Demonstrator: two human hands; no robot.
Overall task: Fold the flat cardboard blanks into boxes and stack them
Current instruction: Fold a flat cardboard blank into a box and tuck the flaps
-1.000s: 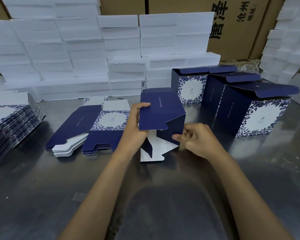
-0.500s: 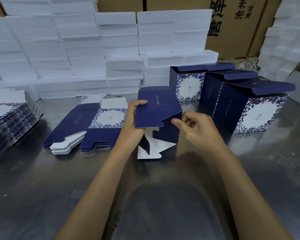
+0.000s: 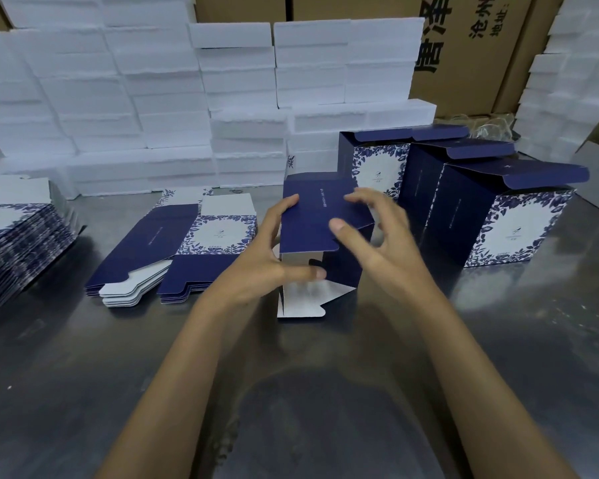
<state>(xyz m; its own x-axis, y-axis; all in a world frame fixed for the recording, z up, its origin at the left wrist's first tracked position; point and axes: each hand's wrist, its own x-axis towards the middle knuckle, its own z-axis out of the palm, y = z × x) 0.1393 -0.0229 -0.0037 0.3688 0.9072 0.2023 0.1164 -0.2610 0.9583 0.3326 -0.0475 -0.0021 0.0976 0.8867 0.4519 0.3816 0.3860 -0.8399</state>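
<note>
A half-formed navy box stands on the steel table, its white-lined bottom flaps hanging open toward me. My left hand grips its left side, fingers on the top panel and thumb reaching under the front flap. My right hand hovers over the box's right side with fingers spread, and its thumb touches the top panel. A low stack of flat blanks lies to the left. Three folded boxes stand at the right: box one, box two and box three, lids raised.
A taller pile of flat blanks sits at the table's far left edge. White foam blocks are stacked in a wall along the back and at the right. Brown cartons stand behind them.
My right hand let go of the side flap, opened its fingers and rose over the box's top right. My left thumb moved under the front flap. The box stayed in place.
</note>
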